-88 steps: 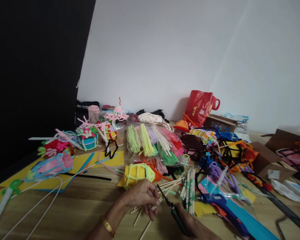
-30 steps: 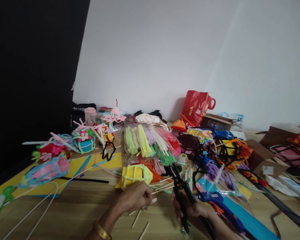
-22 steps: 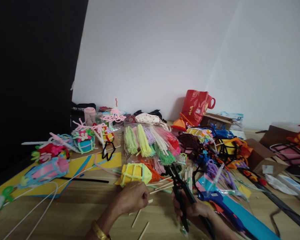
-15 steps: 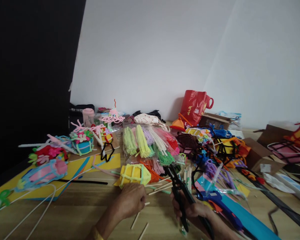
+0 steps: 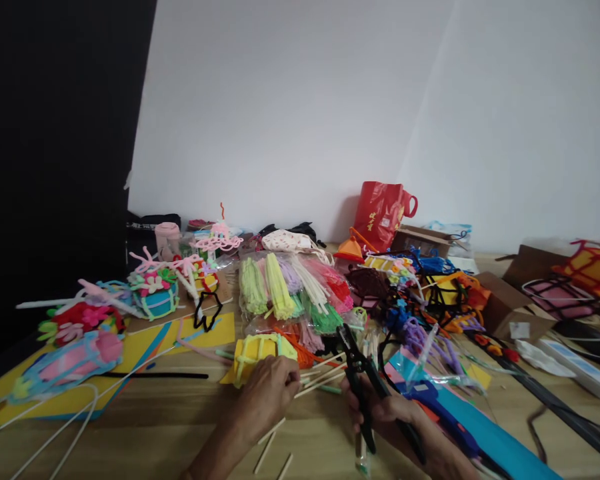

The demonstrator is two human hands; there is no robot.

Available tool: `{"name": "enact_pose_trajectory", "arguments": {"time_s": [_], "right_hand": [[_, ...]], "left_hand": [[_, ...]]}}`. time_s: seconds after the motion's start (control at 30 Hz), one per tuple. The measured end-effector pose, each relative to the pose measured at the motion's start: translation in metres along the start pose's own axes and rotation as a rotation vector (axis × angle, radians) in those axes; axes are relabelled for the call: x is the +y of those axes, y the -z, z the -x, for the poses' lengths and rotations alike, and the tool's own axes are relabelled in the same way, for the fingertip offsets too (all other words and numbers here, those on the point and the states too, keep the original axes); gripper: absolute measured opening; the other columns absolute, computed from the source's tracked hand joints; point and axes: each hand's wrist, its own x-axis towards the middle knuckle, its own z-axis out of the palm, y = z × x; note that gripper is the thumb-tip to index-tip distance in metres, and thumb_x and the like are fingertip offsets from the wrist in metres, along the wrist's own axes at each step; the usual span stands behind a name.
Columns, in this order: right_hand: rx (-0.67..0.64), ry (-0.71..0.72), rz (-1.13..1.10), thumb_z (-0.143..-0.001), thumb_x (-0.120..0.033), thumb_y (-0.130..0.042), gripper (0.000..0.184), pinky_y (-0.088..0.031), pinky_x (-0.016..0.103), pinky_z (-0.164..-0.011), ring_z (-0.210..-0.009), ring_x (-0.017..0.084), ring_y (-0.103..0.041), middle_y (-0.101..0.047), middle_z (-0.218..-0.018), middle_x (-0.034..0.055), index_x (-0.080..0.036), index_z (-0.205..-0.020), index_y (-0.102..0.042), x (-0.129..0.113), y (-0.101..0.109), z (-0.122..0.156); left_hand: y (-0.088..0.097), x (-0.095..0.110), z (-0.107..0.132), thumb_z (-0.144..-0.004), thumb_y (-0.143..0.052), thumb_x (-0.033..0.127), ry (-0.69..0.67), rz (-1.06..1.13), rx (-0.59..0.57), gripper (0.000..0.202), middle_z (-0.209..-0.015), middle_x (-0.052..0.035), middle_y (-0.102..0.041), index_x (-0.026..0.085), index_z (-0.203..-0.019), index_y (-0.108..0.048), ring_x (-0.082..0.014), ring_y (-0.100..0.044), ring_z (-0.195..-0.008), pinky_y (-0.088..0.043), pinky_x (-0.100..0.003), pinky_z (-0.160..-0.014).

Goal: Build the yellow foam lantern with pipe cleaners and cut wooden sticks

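My right hand is closed round the handles of black pliers, whose jaws point up and away over the table. My left hand lies knuckles up on the wooden table, fingers curled over thin wooden sticks that fan out to the right. Whether the fingers pinch one stick is hidden. A yellow pipe-cleaner cube frame sits just beyond the left hand. Short cut stick pieces lie near my left wrist.
Bags of coloured pipe cleaners fill the middle. Finished pipe-cleaner crafts stand at the left on yellow card. A blue glue gun lies right of the pliers. A red bag and cardboard boxes stand further back.
My left hand slid forward toward the yellow frame and onto the sticks. My right hand has kept the pliers upright since raising them. The view shifted slightly, so everything sits further left.
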Motion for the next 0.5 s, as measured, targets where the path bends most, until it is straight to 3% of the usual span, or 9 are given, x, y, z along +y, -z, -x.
{"name": "enact_pose_trajectory", "arguments": {"time_s": [0.13,0.3,0.4,0.5], "right_hand": [[0.04,0.017,-0.058,-0.063,-0.02,-0.063,0.043,-0.045,0.03,-0.075,-0.079,0.018,-0.057,-0.062,-0.092,0.007,-0.014,-0.105,-0.063,-0.007,-0.016,0.008],[0.079,0.096,-0.06,-0.066,-0.023,-0.06,0.034,-0.045,0.034,-0.079,-0.081,0.02,-0.058,-0.062,-0.093,0.0094,-0.014,-0.099,-0.064,-0.018,-0.04,0.012],[0.111,0.122,-0.094,-0.066,-0.024,-0.06,0.031,-0.045,0.034,-0.079,-0.078,0.02,-0.056,-0.061,-0.089,0.0075,-0.017,-0.097,-0.063,-0.019,-0.032,0.009],[0.072,0.081,-0.143,-0.063,-0.025,-0.063,0.029,-0.045,0.033,-0.074,-0.072,0.018,-0.054,-0.059,-0.084,0.005,-0.018,-0.091,-0.061,-0.015,-0.012,0.005]], "left_hand": [[-0.013,0.007,-0.018,-0.08,-0.053,0.021,-0.034,0.019,0.029,0.015,-0.076,-0.0036,-0.07,0.018,-0.08,-0.068,-0.0177,-0.063,-0.075,-0.04,-0.025,-0.065],[-0.043,0.015,-0.029,-0.089,-0.04,0.014,-0.14,-0.037,0.092,0.029,-0.103,-0.0115,-0.068,0.019,-0.106,-0.063,-0.0228,-0.061,-0.097,-0.042,-0.033,-0.084],[-0.063,0.016,-0.03,-0.086,-0.042,0.006,-0.214,-0.068,0.107,0.039,-0.122,-0.0121,-0.06,0.02,-0.119,-0.055,-0.0239,-0.053,-0.114,-0.039,-0.039,-0.096],[-0.078,0.014,-0.033,-0.086,-0.04,0.001,-0.258,-0.102,0.125,0.043,-0.13,-0.0137,-0.053,0.018,-0.124,-0.05,-0.025,-0.047,-0.122,-0.036,-0.044,-0.101]]}}
